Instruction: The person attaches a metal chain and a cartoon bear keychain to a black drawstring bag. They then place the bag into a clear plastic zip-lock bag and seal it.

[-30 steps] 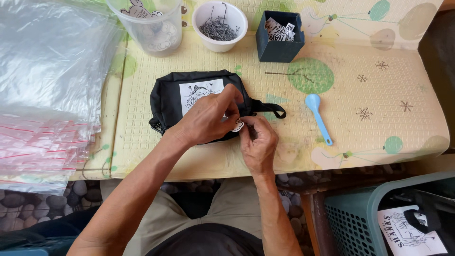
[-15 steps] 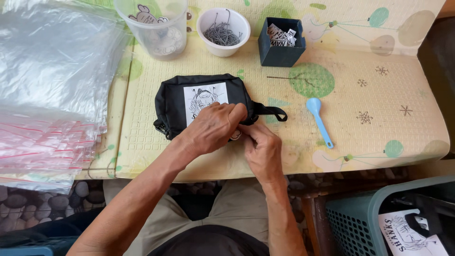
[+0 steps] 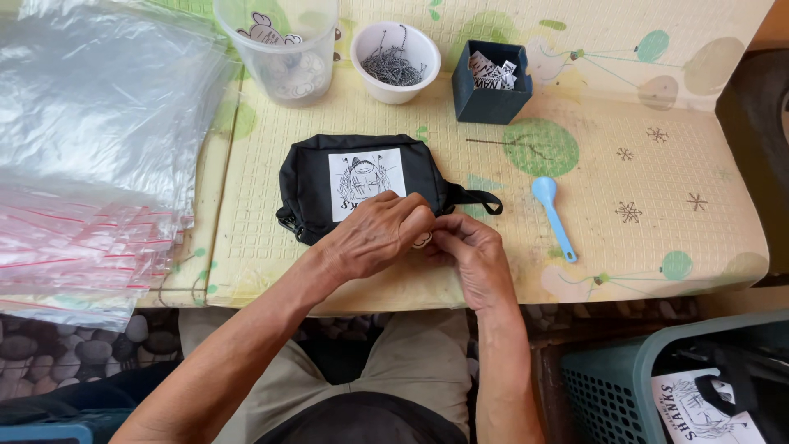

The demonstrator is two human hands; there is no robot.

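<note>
Both my hands pinch a small round tag at the black pouch's near edge.

Along the back I see a clear cup (image 3: 283,51) of tags, a white bowl (image 3: 394,62) of ball chains and a dark blue box (image 3: 491,82) of labels. The black pouch (image 3: 362,185) lies mid-mat, white drawn panel up, strap to the right. My left hand (image 3: 380,234) and right hand (image 3: 468,256) close fingertips together on the round tag (image 3: 422,240).
</note>
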